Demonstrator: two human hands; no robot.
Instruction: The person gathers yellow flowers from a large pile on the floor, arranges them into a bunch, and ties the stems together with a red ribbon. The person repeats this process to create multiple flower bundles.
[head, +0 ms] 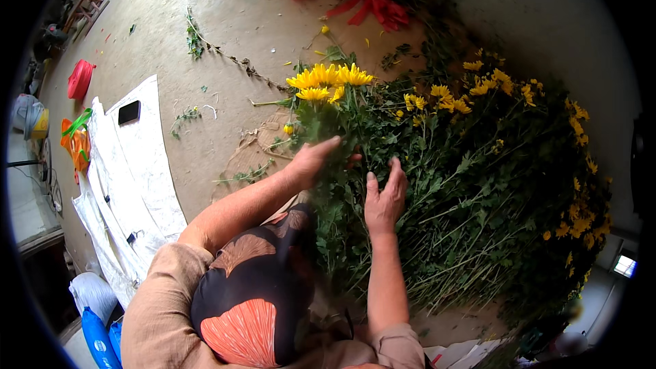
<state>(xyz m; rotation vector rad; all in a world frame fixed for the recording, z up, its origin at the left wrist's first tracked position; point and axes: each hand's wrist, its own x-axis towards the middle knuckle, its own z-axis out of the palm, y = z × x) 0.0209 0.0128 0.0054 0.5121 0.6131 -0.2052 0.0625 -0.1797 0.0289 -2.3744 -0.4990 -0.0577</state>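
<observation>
Yellow chrysanthemums (328,79) form a small bunch in front of me, blooms pointing away and leafy stems (333,205) running back toward my lap. My left hand (315,161) is wrapped round the stems a little below the flower heads; leaves hide some of its fingers. To the right, my right hand (387,197) has thumb and fingers apart and nothing visible between them. It is beside the bunch, over the edge of a large heap of cut chrysanthemums (461,205). Whether its fingertips touch the leaves, I cannot tell.
White sheeting (143,164) lies on the left with a phone (129,112) on it. Beyond are a roll of red tape (80,79) and an orange bag (76,146). Loose sprigs (246,174) litter the concrete floor (230,82). Red plastic strips (379,7) lie at the far side, near a wall (553,25).
</observation>
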